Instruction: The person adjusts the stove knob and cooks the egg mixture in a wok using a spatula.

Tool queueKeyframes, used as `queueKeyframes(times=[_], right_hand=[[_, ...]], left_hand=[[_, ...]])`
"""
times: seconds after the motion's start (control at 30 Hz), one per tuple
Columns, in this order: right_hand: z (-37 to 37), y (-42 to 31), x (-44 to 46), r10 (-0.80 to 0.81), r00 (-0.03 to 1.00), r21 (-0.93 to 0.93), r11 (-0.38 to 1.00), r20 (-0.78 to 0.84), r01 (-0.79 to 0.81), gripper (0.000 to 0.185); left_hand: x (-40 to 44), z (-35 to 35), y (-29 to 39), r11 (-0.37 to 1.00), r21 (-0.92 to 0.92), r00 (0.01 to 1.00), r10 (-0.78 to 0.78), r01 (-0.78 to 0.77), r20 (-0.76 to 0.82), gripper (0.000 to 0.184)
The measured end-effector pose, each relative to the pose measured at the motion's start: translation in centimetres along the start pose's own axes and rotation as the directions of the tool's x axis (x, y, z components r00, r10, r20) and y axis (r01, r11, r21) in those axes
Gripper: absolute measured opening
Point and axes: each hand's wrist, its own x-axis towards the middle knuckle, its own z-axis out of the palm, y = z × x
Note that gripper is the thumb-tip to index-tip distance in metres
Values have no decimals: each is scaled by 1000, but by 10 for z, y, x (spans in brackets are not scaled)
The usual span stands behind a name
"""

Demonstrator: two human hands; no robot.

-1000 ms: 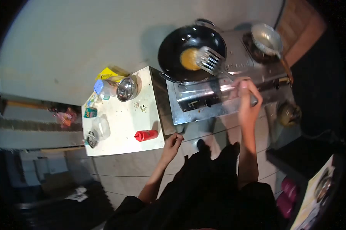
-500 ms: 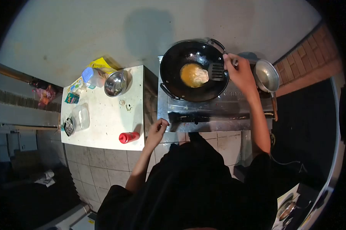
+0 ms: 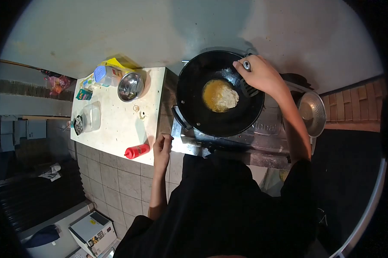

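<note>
A black wok [image 3: 194, 112] sits on the steel stove [image 3: 262, 129]. In its bowl lies a yellow, egg-like mass [image 3: 215, 94] with a pale, bubbly right side. My right hand [image 3: 262, 75] is closed round the handle of a slotted spatula [image 3: 249, 89], over the wok's right side. The spatula's dark head is tilted down beside the pale part, partly hidden under my hand. My left hand [image 3: 163, 146] hangs with curled fingers between the white table and the stove; what it holds, if anything, cannot be made out.
On the white table [image 3: 116, 124] are a red bottle [image 3: 138, 151], a metal bowl [image 3: 130, 87], a clear container [image 3: 92, 116], a blue-lidded jar [image 3: 108, 75] and a yellow packet [image 3: 121, 64]. Right of the wok stands a metal pan [image 3: 312, 114]. A wall rises behind the stove.
The spatula went from over the yellow mass to its right side, and my right hand rose above the wok. The mass now shows a pale, bubbly part. The view has shifted.
</note>
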Motion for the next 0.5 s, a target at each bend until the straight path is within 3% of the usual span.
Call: queueKeyframes(times=[0.3,0.37,0.5], right_hand=[[15,8,22,102,980,52,992,171,-113,44],[16,8,18,52,998,62,997,39,-54,46],[12,7,21,82,997,15,997,-11,-82,48]], left_hand=[[22,4,10,998,-47,999,-36,37,17,24],[25,-1,11,999,-41,999,-31,32,23,24],[36,-15,14,999,-43,995,-29,33,101,23]])
